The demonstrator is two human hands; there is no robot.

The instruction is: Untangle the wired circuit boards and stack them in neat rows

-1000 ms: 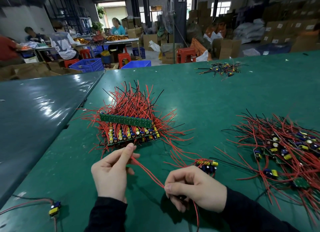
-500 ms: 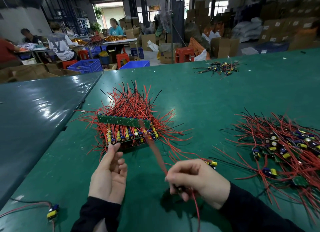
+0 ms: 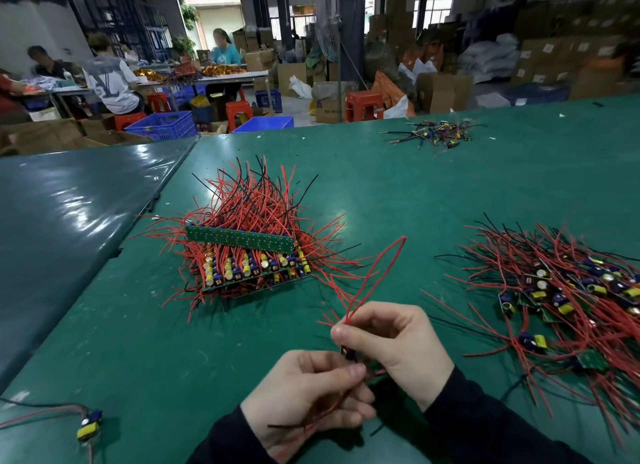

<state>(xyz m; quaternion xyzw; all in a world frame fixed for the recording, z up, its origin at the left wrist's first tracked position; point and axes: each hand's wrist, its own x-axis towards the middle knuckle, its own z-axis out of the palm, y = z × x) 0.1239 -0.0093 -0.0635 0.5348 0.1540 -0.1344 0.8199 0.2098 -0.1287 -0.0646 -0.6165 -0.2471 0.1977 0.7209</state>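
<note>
Untangling step: right hand (image 3: 391,346) pinches red wires (image 3: 363,283) at lower centre, left hand (image 3: 311,391) fingers curl round the wired board's (image 3: 349,354) lower leads; next, probably place it onto the stacked rows (image 3: 249,263) centre-left.

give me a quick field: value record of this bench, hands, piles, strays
left hand: grips red wires low, near the held board
right hand: pinches red wires that loop upward
held board: small, mostly hidden between the hands
stacked boards: neat rows, wires fanning out, centre left
tangled pile: unsorted boards and wires, right
far small pile: near the table's back edge
stray board: alone, bottom left
table: green mat
</note>
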